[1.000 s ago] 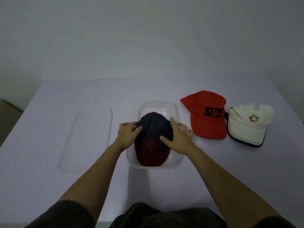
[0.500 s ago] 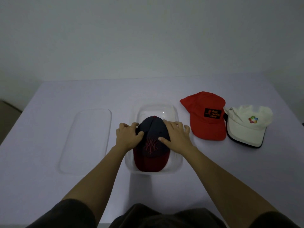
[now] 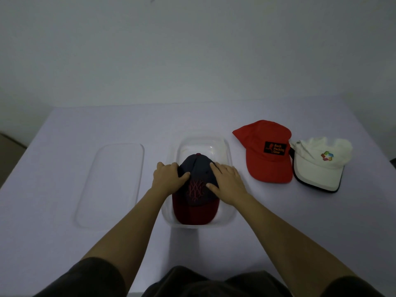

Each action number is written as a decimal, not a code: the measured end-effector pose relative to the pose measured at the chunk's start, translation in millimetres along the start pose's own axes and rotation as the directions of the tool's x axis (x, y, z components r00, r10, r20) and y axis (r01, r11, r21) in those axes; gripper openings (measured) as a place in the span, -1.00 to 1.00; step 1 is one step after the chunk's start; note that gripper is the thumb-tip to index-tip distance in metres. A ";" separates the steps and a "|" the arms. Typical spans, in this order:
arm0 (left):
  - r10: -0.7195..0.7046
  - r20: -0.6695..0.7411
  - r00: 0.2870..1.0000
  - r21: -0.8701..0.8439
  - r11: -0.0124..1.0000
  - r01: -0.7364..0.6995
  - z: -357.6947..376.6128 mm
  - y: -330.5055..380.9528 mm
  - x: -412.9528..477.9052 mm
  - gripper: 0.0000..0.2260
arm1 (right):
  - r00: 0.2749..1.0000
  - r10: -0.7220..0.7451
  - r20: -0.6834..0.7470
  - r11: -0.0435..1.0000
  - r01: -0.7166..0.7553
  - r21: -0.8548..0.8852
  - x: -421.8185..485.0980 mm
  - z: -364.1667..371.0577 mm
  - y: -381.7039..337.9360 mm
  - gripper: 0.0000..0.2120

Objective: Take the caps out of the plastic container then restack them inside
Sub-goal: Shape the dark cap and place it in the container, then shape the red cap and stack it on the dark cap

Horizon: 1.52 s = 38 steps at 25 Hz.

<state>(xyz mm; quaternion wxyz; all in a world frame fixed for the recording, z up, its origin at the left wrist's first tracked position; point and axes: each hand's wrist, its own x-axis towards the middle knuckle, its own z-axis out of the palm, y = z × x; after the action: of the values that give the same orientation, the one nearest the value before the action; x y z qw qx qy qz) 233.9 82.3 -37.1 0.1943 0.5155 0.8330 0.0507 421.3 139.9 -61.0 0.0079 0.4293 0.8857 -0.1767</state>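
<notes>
Navy cap [image 3: 196,189] in clear plastic container [image 3: 203,139], brim at 6 o'clock. Left hand [image 3: 168,179] curled round crown at 9 o'clock; right hand [image 3: 227,183] flat, pressing at 3. Risk: uneven press dents crown, skids light container. Red cap [image 3: 267,155], white cap [image 3: 319,166] lie outside at 2 o'clock.

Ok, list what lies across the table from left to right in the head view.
Clear flat plastic lid → clear plastic container holding the navy cap with maroon brim → red cap with black patch → white cap with coloured logo.
</notes>
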 end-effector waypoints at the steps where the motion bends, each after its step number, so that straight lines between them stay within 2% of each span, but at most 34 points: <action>1: -0.012 0.002 1.000 -0.050 0.999 0.012 -1.5 -0.2 -0.9 -0.57 | 1.000 -0.026 -0.009 0.999 0.026 0.047 -0.8 0.3 1.7 -0.33; 4: -0.014 0.039 0.999 -0.086 0.996 0.017 -4.4 -2.6 -0.3 -0.51 | 0.996 -0.061 -0.068 0.976 0.074 0.206 -5.3 2.1 5.0 -0.36; 7: 0.018 0.041 0.999 -0.046 0.999 -0.016 -4.4 -3.7 -2.1 -0.46 | 0.978 0.007 -0.208 0.936 0.067 0.346 -7.5 -0.9 10.7 -0.47; 9: 0.004 -0.103 0.995 -0.151 0.988 -0.020 -5.2 4.0 -5.1 -0.47 | 0.951 0.091 -0.295 0.910 0.041 0.412 -8.8 -1.9 21.4 -0.54; 11: 0.033 -0.277 0.960 -0.292 0.949 -0.117 -8.3 23.2 -7.5 -0.53 | 0.908 0.216 -0.359 0.879 -0.020 0.477 -10.4 -1.7 37.5 -0.59; 13: 0.111 -0.326 0.939 -0.362 0.903 -0.233 -11.7 52.0 -6.4 -0.61 | 0.806 0.427 -0.411 0.799 -0.124 0.588 -13.2 -4.3 55.7 -0.64; 15: 0.192 -0.282 0.940 -0.409 0.862 -0.299 -10.4 84.0 -8.4 -0.66 | 0.640 0.679 -0.359 0.636 -0.269 0.723 -16.7 -7.7 74.8 -0.67; 17: 0.250 -0.216 0.944 -0.445 0.835 -0.323 -1.2 112.4 -10.6 -0.68 | 0.490 0.847 -0.204 0.426 -0.398 0.812 -20.6 -5.2 100.1 -0.61; 20: 0.344 -0.098 0.934 -0.429 0.832 -0.352 20.9 148.7 -7.1 -0.66 | 0.355 0.928 0.110 0.083 -0.488 0.869 -24.9 -3.8 133.8 -0.46; 22: 0.294 0.051 0.955 -0.461 0.855 -0.238 32.5 167.2 -2.6 -0.62 | 0.283 0.898 0.338 -0.167 -0.492 0.855 -26.8 -7.5 146.4 -0.38; 23: 0.230 0.149 0.962 -0.493 0.860 -0.130 38.3 175.4 -0.5 -0.60 | 0.291 0.853 0.432 -0.289 -0.426 0.857 -28.3 -9.0 151.0 -0.38; 24: 0.158 0.239 0.958 -0.522 0.853 -0.010 44.3 182.4 0.1 -0.58 | 0.334 0.800 0.498 -0.405 -0.311 0.860 -28.6 -10.1 153.4 -0.43; 26: 0.040 0.398 0.917 -0.603 0.764 0.228 59.8 191.3 3.3 -0.54 | 0.433 0.710 0.555 -0.563 -0.125 0.817 -31.7 -13.3 155.5 -0.58; 29: -0.031 0.534 0.845 -0.763 0.412 0.497 74.9 197.9 11.1 -0.49 | 0.533 0.638 0.555 -0.618 -0.076 0.783 -34.8 -21.5 151.5 -0.68; 31: -0.027 0.524 0.851 -0.833 0.191 0.519 74.1 200.7 16.7 -0.58 | 0.601 0.580 0.550 -0.647 -0.071 0.759 -39.3 -27.0 145.6 -0.75; 33: -0.029 0.482 0.876 -0.876 0.021 0.483 66.1 203.0 19.5 -0.71 | 0.655 0.537 0.531 -0.654 -0.075 0.753 -44.4 -32.4 139.5 -0.88; 35: 0.014 0.477 0.879 -0.876 -0.075 0.476 54.4 203.1 18.3 -0.75 | 0.691 0.518 0.503 -0.669 -0.039 0.742 -48.5 -36.9 137.9 -0.91; 38: 0.104 0.484 0.869 -0.848 -0.191 0.495 34.9 195.3 12.9 -0.72 | 0.741 0.498 0.451 -0.722 0.066 0.688 -50.3 -53.0 145.4 -0.78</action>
<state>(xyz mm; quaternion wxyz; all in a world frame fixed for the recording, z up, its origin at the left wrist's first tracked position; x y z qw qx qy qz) 405.9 180.1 -17.0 0.6798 0.0401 0.5099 0.5256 571.3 201.5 -47.5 -0.4577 0.4642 0.0066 -0.7582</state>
